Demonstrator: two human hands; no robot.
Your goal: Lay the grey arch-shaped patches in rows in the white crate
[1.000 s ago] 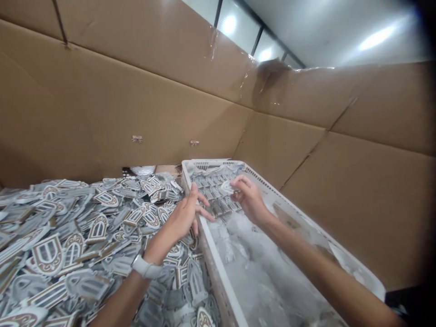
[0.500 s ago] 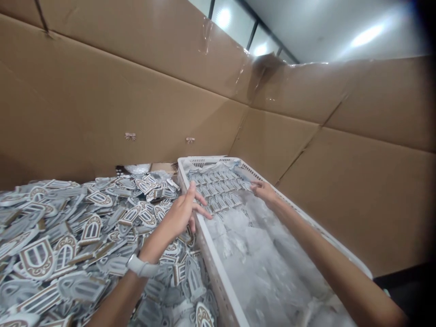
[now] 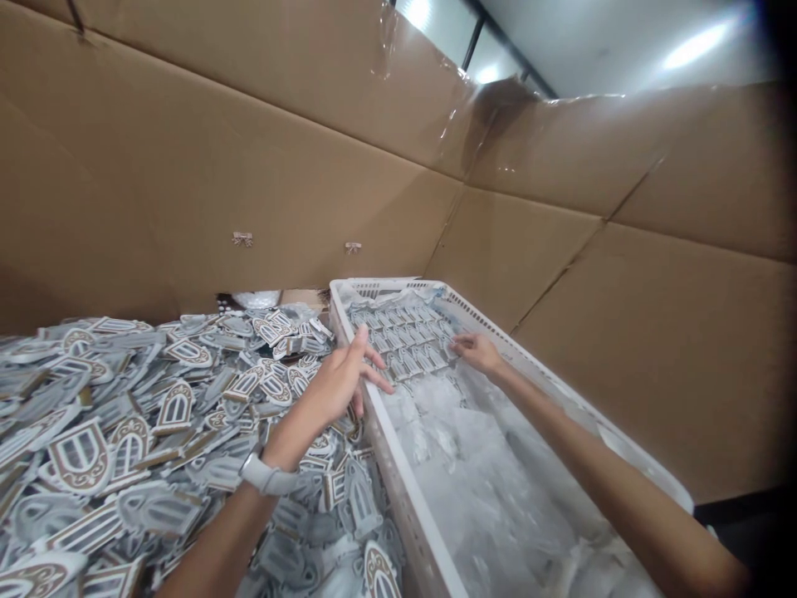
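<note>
My left hand (image 3: 342, 378) rests across the near-left rim of a white plastic crate (image 3: 414, 511), fingers apart and holding nothing. Inside the far end of the crate stand rows of small grey-white arched window-shaped pieces (image 3: 404, 335), packed close together. My right hand (image 3: 478, 350) reaches in to the right end of these rows. Its thumb and fingers are pinched on one arched piece at the row's end, mostly hidden by the fingertips. Clear plastic sheeting (image 3: 473, 465) covers the nearer part of the crate.
A large heap of loose arched pieces (image 3: 174, 407), white with brown-gold patterns, lies left of the crate. Tall cardboard walls (image 3: 249, 166) enclose the back and right side. A bubble-wrapped bundle (image 3: 256, 299) shows behind the heap.
My right hand has moved slightly left and down, bringing the pinched piece against the row's end. My left hand stays on the rim. The view has shifted slightly.
</note>
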